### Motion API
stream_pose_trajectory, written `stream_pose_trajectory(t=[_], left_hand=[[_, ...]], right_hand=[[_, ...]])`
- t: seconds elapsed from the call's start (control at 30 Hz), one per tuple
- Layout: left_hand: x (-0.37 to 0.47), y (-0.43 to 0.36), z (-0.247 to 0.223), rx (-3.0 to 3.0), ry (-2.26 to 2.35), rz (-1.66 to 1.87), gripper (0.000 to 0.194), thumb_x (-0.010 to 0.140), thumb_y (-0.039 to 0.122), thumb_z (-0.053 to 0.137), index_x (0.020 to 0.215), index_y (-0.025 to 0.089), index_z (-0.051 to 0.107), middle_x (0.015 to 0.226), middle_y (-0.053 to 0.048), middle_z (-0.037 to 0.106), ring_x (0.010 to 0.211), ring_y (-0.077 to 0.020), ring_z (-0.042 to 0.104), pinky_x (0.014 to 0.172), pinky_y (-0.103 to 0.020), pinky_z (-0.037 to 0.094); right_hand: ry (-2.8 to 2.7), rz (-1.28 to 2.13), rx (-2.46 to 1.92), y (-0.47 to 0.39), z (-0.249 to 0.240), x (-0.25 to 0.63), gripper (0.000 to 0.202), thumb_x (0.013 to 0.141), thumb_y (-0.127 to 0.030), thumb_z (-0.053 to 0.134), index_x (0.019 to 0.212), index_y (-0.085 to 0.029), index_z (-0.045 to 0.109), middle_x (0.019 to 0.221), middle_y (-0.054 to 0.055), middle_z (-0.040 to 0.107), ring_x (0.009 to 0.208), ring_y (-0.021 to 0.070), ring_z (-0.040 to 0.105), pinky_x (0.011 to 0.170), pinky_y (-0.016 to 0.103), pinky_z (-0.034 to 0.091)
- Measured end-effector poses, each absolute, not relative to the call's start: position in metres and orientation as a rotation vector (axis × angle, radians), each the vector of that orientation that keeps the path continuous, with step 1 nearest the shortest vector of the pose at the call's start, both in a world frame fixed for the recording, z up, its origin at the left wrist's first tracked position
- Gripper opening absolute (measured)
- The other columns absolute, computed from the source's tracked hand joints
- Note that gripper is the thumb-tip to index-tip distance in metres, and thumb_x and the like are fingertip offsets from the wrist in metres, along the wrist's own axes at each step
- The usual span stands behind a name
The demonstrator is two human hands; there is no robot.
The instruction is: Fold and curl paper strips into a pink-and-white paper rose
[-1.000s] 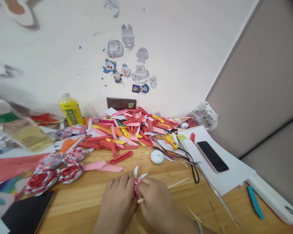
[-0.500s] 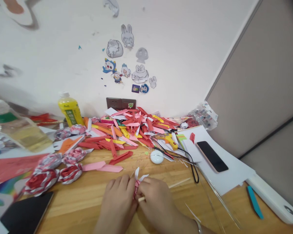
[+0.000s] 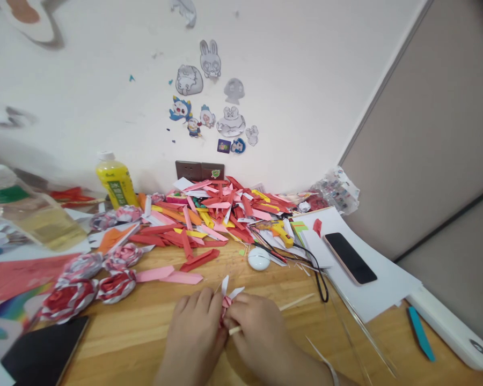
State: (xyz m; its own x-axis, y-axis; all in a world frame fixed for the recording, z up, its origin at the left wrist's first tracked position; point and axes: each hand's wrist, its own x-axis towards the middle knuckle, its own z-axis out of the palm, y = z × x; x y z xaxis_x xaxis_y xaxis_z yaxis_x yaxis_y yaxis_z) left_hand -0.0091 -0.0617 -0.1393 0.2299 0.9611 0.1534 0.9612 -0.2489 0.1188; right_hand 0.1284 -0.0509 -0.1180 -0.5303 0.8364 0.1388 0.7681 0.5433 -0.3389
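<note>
My left hand (image 3: 197,327) and my right hand (image 3: 257,327) meet above the front of the table, both closed around a small pink and white folded-paper piece (image 3: 226,302). Two white paper tips stick up from it between the fingers. A thin pale stick (image 3: 235,330) pokes out by my right hand's fingers. Most of the folded piece is hidden by the hands. Beyond them lie pink folded paper strips (image 3: 169,275) and a white rounded case (image 3: 259,259).
A heap of red, pink and yellow paper strips (image 3: 225,209) lies against the wall. Red-and-white paper flowers (image 3: 116,286) sit at left near a yellow drink bottle (image 3: 116,179). At right are a yellow glue gun (image 3: 282,233), its cable, a phone (image 3: 349,257) and white sheets (image 3: 386,295).
The hands stay almost in the same place. The right white paper tip at the folded piece stands slightly more spread out, and the right wrist has shifted a little.
</note>
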Motion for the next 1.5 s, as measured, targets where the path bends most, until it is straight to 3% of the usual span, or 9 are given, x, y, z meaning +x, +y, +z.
stream_pose_trajectory(t=[0.23,0.57,0.67,0.8,0.9,1.0,1.1,1.5], left_hand=[[-0.008,-0.062,-0.14,-2.453,-1.872,-0.303,0.02,0.08,0.01,0.049,0.083,0.019,0.065,0.085,-0.007,0.066,0.081,-0.0251,0.06,0.071,-0.036,0.038],[-0.008,-0.063,-0.135,-2.485,-1.953,-0.351,0.016,0.081,0.014,0.049,0.08,0.02,0.063,0.084,-0.006,0.065,0.08,-0.0227,0.059,0.07,-0.034,0.037],[-0.008,-0.061,-0.135,-2.51,-2.074,-0.424,0.013,0.081,0.017,0.049,0.077,0.02,0.062,0.081,-0.005,0.064,0.079,-0.0213,0.059,0.07,-0.032,0.037],[-0.01,-0.058,-0.137,-2.449,-2.114,-0.478,0.015,0.08,0.026,0.054,0.09,0.021,0.063,0.093,-0.007,0.066,0.091,-0.0258,0.059,0.078,-0.037,0.038],[-0.015,-0.054,-0.134,-2.52,-2.117,-0.524,0.021,0.075,0.029,0.06,0.094,0.022,0.064,0.097,-0.007,0.065,0.095,-0.0277,0.058,0.08,-0.038,0.039],[-0.023,-0.049,-0.126,-2.87,-2.009,-0.628,0.035,0.066,0.022,0.064,0.102,0.025,0.063,0.094,-0.002,0.066,0.088,-0.0208,0.06,0.076,-0.03,0.042],[-0.03,-0.044,-0.123,-3.037,-1.891,-0.653,0.033,0.064,0.017,0.062,0.096,0.025,0.064,0.09,0.0,0.067,0.085,-0.0185,0.06,0.074,-0.027,0.042],[-0.026,-0.039,-0.135,-3.061,-2.009,-0.766,0.028,0.066,0.026,0.07,0.094,0.022,0.067,0.091,-0.003,0.07,0.085,-0.0219,0.061,0.077,-0.031,0.044]], right_hand=[[-2.414,0.403,-1.434,-0.052,-0.123,0.128,0.015,0.073,-0.009,0.057,0.071,-0.019,0.068,0.074,0.002,0.068,0.067,0.015,0.058,0.055,0.025,0.027],[-2.389,0.447,-1.487,-0.051,-0.118,0.127,0.01,0.075,-0.011,0.062,0.073,-0.018,0.068,0.077,0.002,0.067,0.071,0.0154,0.06,0.058,0.024,0.032],[-2.339,0.458,-1.389,-0.049,-0.11,0.133,0.011,0.077,-0.013,0.063,0.08,-0.021,0.069,0.08,0.0,0.066,0.073,0.0145,0.059,0.061,0.023,0.034],[-2.215,0.416,-1.455,-0.041,-0.098,0.146,0.016,0.079,-0.014,0.062,0.093,-0.021,0.068,0.083,0.001,0.066,0.073,0.0147,0.059,0.064,0.023,0.035],[-2.208,0.416,-1.515,-0.033,-0.096,0.153,0.015,0.082,-0.012,0.058,0.09,-0.019,0.068,0.087,0.002,0.067,0.078,0.0147,0.06,0.066,0.023,0.036],[-2.277,0.383,-1.547,-0.03,-0.1,0.155,0.016,0.082,-0.01,0.055,0.082,-0.019,0.068,0.083,0.002,0.067,0.077,0.0146,0.06,0.063,0.023,0.034],[-2.365,0.384,-1.585,-0.028,-0.104,0.154,0.017,0.08,-0.009,0.054,0.08,-0.019,0.068,0.081,0.002,0.067,0.073,0.0142,0.059,0.059,0.023,0.031],[-2.39,0.682,-1.462,-0.024,-0.122,0.148,0.013,0.075,-0.025,0.06,0.079,-0.02,0.072,0.076,0.002,0.07,0.066,0.0143,0.057,0.054,0.022,0.027]])
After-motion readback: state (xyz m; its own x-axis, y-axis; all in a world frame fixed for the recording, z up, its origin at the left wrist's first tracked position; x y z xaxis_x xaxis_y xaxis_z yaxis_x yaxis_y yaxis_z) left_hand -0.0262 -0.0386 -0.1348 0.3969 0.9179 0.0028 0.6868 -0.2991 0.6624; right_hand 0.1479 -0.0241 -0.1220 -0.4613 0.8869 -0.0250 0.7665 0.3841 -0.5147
